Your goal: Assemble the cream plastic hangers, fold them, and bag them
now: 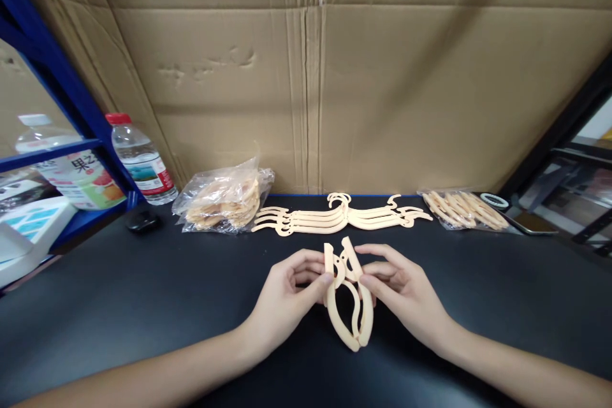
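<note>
A folded cream plastic hanger (338,319) is held upright above the black table, its two long arms meeting at the bottom. My left hand (291,296) pinches its left arm between thumb and fingers. On the other side, my right hand (406,293) grips the right arm the same way. Small curved parts show between the two arms. Behind them lie several unfolded cream hangers (318,222), overlapping in a row, with their hooks toward the cardboard.
A clear bag of cream parts (222,201) sits back left, another bag (463,209) back right. A red-capped bottle (143,162), a black mouse (143,221) and a blue shelf frame (62,64) stand left. A phone (533,223) lies right. Cardboard (229,95) rises behind.
</note>
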### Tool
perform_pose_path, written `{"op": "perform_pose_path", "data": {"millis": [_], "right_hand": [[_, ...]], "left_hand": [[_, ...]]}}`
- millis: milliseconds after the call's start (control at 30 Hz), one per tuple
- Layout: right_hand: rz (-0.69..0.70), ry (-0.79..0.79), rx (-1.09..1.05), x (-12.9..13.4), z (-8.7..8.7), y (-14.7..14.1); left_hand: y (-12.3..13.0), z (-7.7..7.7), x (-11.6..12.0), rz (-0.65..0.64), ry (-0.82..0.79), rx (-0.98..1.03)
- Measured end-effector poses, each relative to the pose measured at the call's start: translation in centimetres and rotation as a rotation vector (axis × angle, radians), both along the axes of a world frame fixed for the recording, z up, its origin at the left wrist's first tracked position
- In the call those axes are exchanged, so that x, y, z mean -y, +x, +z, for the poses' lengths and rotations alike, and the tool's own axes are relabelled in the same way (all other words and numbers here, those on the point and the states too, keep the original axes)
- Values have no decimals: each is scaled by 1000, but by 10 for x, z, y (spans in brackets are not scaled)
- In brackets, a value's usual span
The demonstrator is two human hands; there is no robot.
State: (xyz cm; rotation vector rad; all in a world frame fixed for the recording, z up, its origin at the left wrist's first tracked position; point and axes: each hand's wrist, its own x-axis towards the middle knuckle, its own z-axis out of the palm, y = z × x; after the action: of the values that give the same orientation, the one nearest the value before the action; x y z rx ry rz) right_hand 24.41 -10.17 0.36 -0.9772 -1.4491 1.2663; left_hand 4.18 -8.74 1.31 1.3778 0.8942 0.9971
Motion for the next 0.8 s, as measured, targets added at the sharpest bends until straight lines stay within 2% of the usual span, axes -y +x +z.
{"op": "perform_pose_path", "data": {"millis": [133,300,400,533,700,800], "right_hand": [[-11,11,11,-2,-2,0],[146,3,111,-2,-3,1],[195,98,238,-2,-2,4],[163,283,420,-7,-4,7],[142,356,497,-12,-10,11],[135,380,550,-12,-10,13]], "left_hand": [[0,-1,-2,34,4,3],[0,-5,-4,-24,-19,-30],[-2,-8,-8,47,-14,-37],[-6,-8,-13,90,40,-87],[-12,-4,-15,3,51,-153],[-15,-3,-14,-62,131,-244]]}}
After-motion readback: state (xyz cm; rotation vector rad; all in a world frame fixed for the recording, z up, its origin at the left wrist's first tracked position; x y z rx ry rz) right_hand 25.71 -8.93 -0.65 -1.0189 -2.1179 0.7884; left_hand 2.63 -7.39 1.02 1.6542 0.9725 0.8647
